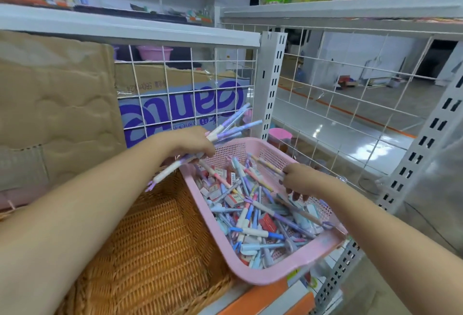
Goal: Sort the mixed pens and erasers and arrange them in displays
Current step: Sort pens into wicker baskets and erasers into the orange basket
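A woven orange-brown wicker basket (155, 239) sits nearest, under the left forearm, touching the pink perforated plastic basket (288, 274) to its right on the shelf. The pink basket holds a loose tangle of slim pens (253, 232) in white, pale blue, lilac and pink, mixed with small block erasers (234, 200) in red-and-white sleeves (the print is too small to read). The left hand (190, 141) hovers over the pink basket's far left corner, fingers curled round a bundle of lilac-and-white pens (225, 131) that fan out past both sides of the fist. The right hand (300, 182), inside the basket by its right wall, pinches the end of one pastel pen (265, 164).
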